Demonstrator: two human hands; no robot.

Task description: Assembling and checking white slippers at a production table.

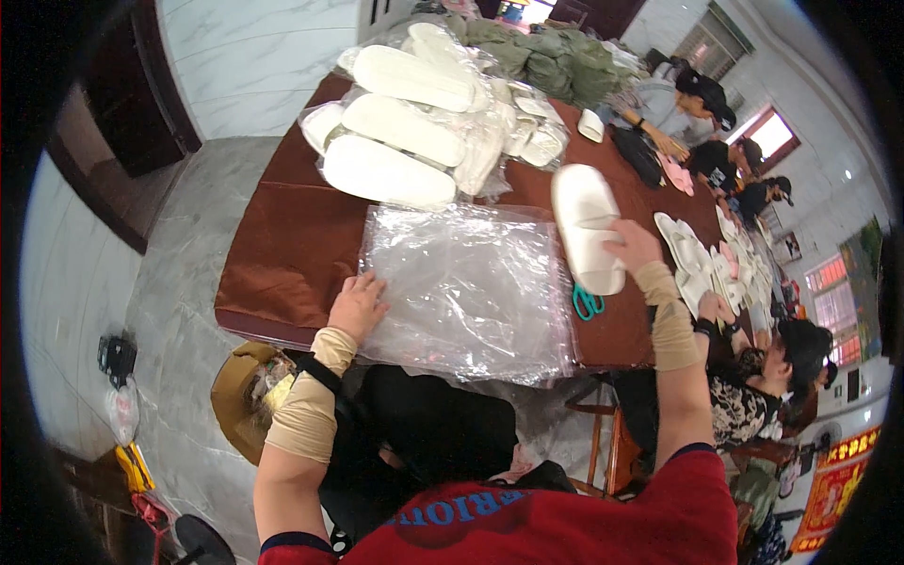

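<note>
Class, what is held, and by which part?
The right hand holds a white slipper by its side, midway along; the left hand touches clear plastic.

Right of centre, the underside of the white slipper (573, 195) and blades of the teal scissors (589, 302) are hidden. The lower edge crops the red shirt (603, 527).
</note>
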